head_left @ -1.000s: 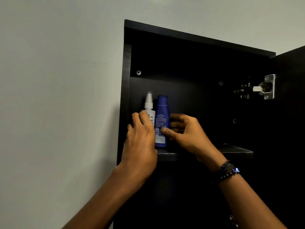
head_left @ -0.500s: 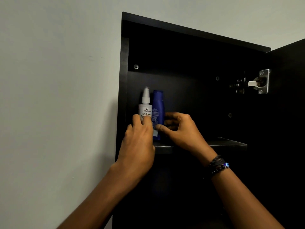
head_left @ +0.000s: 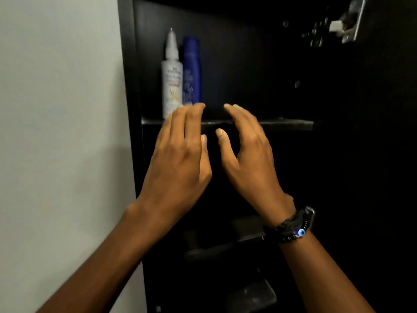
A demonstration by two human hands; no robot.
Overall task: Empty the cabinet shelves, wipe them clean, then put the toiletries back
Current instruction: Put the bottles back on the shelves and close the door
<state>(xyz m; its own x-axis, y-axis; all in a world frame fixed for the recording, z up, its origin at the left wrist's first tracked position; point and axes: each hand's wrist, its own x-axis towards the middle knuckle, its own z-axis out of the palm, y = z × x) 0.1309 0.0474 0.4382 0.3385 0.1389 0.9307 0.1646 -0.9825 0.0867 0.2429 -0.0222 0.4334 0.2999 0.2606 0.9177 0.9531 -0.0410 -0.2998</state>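
pale wall on the left, dark open cabinet on the right, its door swung off to the right on a metal hinge. on the upper shelf you have two toiletries standing upright at the far left, touching side by side: a white spray bottle against the side panel and a blue bottle to its right. what shows of that shelf to their right is bare and dark, and nothing can be made out on the lower shelf in the shadow.

your left hand and right hand hang just in front of the upper shelf's edge, near each other but apart, thumbs facing. on both, the fingers are loosely curved and a little spread, and they grip nothing. your left fingertips overlap the bottles' bases in this view; whether they touch, you cannot tell. a beaded bracelet sits on your right wrist.

no cloth is in sight. two bottles set neatly in a corner of otherwise bare shelves suggests either the last of the emptying or the first of the putting back; which one cannot be read from this alone. if it is emptying, wiping and restocking are all left.
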